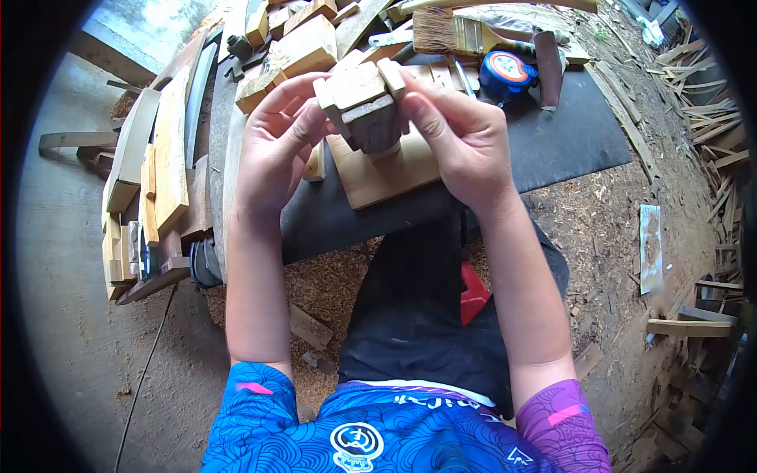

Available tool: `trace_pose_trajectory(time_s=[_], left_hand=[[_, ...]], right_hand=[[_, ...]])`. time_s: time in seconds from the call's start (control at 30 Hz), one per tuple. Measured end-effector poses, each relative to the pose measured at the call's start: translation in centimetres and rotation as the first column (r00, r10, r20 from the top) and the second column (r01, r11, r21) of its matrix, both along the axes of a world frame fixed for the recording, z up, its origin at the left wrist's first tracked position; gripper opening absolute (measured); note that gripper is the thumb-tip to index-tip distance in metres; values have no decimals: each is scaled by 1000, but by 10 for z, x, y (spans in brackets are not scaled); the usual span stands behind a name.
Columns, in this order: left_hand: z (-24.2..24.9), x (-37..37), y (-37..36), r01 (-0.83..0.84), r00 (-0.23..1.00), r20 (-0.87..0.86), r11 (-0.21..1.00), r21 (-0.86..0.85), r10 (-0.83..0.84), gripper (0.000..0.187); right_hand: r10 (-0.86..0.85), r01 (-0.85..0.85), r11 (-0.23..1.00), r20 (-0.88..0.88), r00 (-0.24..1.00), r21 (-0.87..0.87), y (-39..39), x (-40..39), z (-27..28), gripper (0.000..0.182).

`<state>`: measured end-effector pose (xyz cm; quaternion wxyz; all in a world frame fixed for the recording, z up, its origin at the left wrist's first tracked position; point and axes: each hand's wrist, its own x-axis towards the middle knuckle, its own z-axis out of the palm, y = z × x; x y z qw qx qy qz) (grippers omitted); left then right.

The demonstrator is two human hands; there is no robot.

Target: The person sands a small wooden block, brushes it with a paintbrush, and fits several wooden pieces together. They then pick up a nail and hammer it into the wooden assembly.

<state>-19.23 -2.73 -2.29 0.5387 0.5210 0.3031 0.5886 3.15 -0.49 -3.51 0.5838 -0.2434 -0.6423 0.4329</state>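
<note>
Between my two hands is a small blocky wooden piece [372,118], pale on top with a darker, greyish lower face and light pieces of wood at its sides. My left hand [276,138] grips its left side, thumb in front and fingers behind. On the right side, my right hand [461,130] pinches it with the thumb near a light wooden strip [391,77]. Some of my fingertips are hidden behind the piece. Below it, a flat light wooden board [359,183] lies on the black-covered work surface [315,225].
Beyond my hands lie a wide brush [436,33], a blue tape measure [505,75] and several wood blocks [303,51]. Planks [173,150] are stacked at left. Wood scraps [725,118] are heaped at right, and shavings [583,229] cover the ground. A cord [146,370] runs along the floor.
</note>
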Motion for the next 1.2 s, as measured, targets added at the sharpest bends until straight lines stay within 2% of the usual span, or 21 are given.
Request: trace_pose_trajectory(time_s=[0.13,0.37,0.43,0.53,0.6,0.7,0.9,1.03,1.1,1.2], left_hand=[[2,0,-1,13,1000,-27,1000,-4,-13,42],[5,3,-4,-34,999,-43,998,-45,32,43],[6,4,-5,-36,998,-55,999,-37,34,43],[7,4,-5,-67,995,-71,997,-32,65,35],[8,3,-6,-124,991,-42,990,61,126,27],[9,-2,-9,-138,984,-98,986,93,147,23],[8,7,-7,-127,983,-122,987,102,139,33],[5,-1,-8,-62,992,-108,997,46,67,44],[3,-7,-10,37,999,-35,999,-7,-37,50],[5,-6,-12,19,998,-67,1000,-17,-20,54]], right_hand=[[52,-57,997,-87,995,-52,0,-3,-2,29],[139,-151,984,-127,982,-97,4,-3,0,34],[151,-160,981,-91,984,-105,4,-2,2,34],[179,-195,972,-121,976,-129,6,-3,1,34],[190,-206,968,-114,975,-147,6,-2,0,35],[196,-210,968,-105,975,-141,5,-4,-5,35],[183,-189,974,-63,981,-120,3,-1,-2,35],[193,-201,974,-85,977,-100,1,1,-1,36],[204,-211,975,-105,973,-65,2,1,-1,36],[221,-226,974,-124,967,-29,2,3,0,35]])
